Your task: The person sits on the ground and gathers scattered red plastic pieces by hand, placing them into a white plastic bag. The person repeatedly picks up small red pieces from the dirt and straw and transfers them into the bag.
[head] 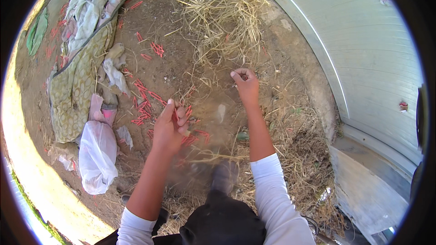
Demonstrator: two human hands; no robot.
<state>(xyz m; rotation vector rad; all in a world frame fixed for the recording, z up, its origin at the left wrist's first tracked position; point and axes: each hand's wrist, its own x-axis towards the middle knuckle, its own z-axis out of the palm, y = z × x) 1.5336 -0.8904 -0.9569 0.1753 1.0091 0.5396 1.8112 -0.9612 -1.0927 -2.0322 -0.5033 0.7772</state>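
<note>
My left hand (pixel 170 126) is curled around a thin red plastic piece (pixel 176 114), which shows between the thumb and fingers. Under and beside it, many red plastic clip-like pieces (pixel 142 110) lie scattered on the bare soil. My right hand (pixel 246 83) is further forward and to the right, thumb and forefinger pinched together. A small bit of red shows inside its curled fingers; its shape is hidden. Just beyond that hand lies a loose heap of dry straw (pixel 228 23).
At left lie a patterned cloth (pixel 73 92), white rags (pixel 85 17) and a white plastic bag (pixel 98 156). A pale panel wall (pixel 368 41) borders the right, with a grey sheet (pixel 368 190) leaning below it. More straw (pixel 299 163) covers the ground near my right forearm.
</note>
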